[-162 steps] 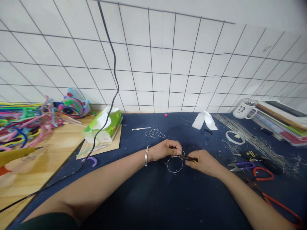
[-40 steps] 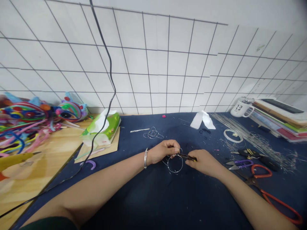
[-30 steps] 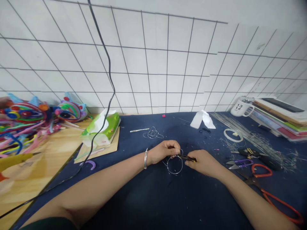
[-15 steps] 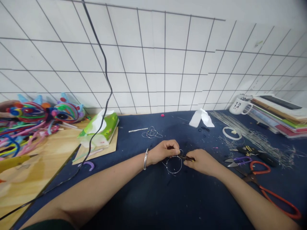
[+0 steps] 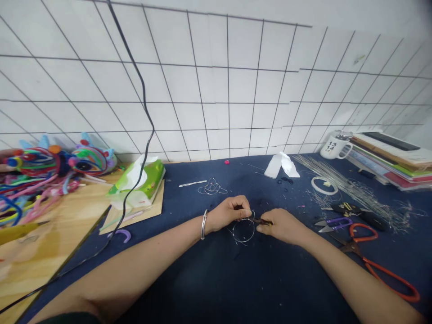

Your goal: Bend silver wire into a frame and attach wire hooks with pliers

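Note:
A thin silvery wire ring [image 5: 243, 242] with loose wire ends hangs below my fingers over the dark blue cloth. My left hand [image 5: 230, 212] pinches its upper edge between thumb and fingers; a silver bangle [image 5: 204, 225] circles that wrist. Closed around small dark pliers [image 5: 258, 220], my right hand [image 5: 283, 226] points their jaws left at the top of the ring, close to my left fingertips. The pliers' handles are mostly hidden in my palm. Whether the jaws grip the wire is too small to tell.
Right of my arm lie red-handled scissors [image 5: 361, 252], purple snips [image 5: 334, 224], black-handled pliers [image 5: 367, 216] and a bundle of wires [image 5: 337, 180]. Behind are a coiled wire shape [image 5: 212, 186] and folded white paper [image 5: 281, 165]. A black cable [image 5: 143, 94] hangs by the tissue pack [image 5: 148, 180]. Another person's hand [image 5: 4, 159] shows far left.
The whole view has shifted slightly, so everything sits a little further left. My hands, the wire ring and the pliers keep nearly the same pose.

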